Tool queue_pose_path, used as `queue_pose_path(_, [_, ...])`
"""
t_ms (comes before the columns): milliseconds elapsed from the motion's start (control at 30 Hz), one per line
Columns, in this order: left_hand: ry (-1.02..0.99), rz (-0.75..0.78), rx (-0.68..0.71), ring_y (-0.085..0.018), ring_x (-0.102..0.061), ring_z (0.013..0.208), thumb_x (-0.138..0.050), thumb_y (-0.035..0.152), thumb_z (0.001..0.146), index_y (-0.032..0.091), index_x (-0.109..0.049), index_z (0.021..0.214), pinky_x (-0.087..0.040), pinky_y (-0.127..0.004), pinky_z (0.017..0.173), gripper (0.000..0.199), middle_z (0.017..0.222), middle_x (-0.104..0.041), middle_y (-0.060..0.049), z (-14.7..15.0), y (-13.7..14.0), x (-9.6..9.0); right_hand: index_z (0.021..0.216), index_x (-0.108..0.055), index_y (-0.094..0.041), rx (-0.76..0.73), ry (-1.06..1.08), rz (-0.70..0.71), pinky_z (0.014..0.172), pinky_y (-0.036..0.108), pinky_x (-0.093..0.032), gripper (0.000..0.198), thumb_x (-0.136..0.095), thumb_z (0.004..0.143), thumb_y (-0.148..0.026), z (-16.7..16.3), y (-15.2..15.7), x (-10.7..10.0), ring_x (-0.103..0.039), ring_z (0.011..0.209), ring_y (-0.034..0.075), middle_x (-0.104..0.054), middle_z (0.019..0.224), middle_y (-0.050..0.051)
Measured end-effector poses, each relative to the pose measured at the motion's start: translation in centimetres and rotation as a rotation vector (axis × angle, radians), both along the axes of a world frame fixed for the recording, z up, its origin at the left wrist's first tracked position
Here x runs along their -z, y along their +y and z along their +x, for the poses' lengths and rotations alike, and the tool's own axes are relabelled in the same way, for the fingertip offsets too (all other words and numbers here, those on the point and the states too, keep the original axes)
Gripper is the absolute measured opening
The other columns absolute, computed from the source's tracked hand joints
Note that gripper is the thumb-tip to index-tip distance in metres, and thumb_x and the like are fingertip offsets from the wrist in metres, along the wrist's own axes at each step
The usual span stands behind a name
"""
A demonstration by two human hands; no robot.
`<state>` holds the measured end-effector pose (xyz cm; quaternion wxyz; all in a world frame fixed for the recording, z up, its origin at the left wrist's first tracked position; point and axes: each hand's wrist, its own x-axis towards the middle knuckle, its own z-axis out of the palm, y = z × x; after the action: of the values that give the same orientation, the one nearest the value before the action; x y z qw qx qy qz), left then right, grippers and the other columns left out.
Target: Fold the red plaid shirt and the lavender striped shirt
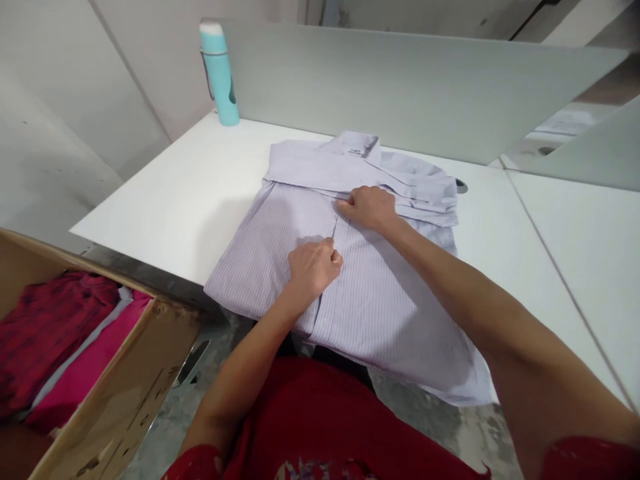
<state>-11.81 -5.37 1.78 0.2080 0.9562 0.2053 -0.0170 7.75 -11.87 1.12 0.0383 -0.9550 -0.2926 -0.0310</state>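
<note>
A pale lilac, finely striped button-up shirt [370, 293] lies on the white table, its collar toward the back divider. Its sleeves are laid across the chest, and the lower end hangs past the near table edge. My left hand [313, 267] is closed at the front placket, fingers curled in on the fabric. Higher up, just below the folded sleeves, my right hand [370, 205] is also closed on the shirt, its thumb pointing left along the cloth. The fingertips of both hands are mostly hidden.
A turquoise bottle [220, 77] stands at the table's back left corner, by the grey divider [360, 87]. At lower left, a cardboard box [125, 393] holds folded red-checked and pink clothes [60, 327]. A seam [550, 260] crosses the white table [170, 193] at right.
</note>
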Motion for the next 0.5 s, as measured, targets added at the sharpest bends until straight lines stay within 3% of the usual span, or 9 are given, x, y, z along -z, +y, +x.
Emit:
queue_pose_path(267, [0.002,-0.038,0.015,-0.027,-0.072,0.097,-0.046,0.030,0.102,0.021,-0.075,0.115,-0.049,-0.035,0.076,0.033,0.102,-0.076,-0.012,-0.1,0.2,-0.1,0.112,-0.076,-0.013,-0.056,-0.106,0.106,0.075,0.045,-0.053,0.052,-0.063,0.088,-0.057,2.3,2.1,1.7,-0.068,0.085,0.035,-0.069,0.083,0.021])
queue_pose_path(400, [-0.022,-0.063,0.038,-0.028,-0.072,0.098,-0.045,0.027,0.101,0.019,-0.075,0.114,-0.050,-0.036,0.077,0.034,0.102,-0.077,-0.012,-0.3,0.4,0.1,0.106,-0.078,-0.012,0.092,0.017,0.073,0.070,0.046,-0.053,0.044,-0.068,0.082,-0.047,3.1,2.1,1.3,-0.067,0.082,0.036,-0.068,0.079,0.021])
queue_pose_path(500, [-0.045,-0.072,0.058,-0.028,-0.072,0.098,-0.044,0.026,0.101,0.018,-0.075,0.113,-0.051,-0.037,0.078,0.034,0.102,-0.077,-0.012,-0.3,0.4,0.2,0.104,-0.078,-0.010,0.145,0.059,0.133,0.068,0.047,-0.053,0.041,-0.066,0.083,-0.043,3.2,2.4,0.9,-0.066,0.080,0.037,-0.068,0.078,0.022])
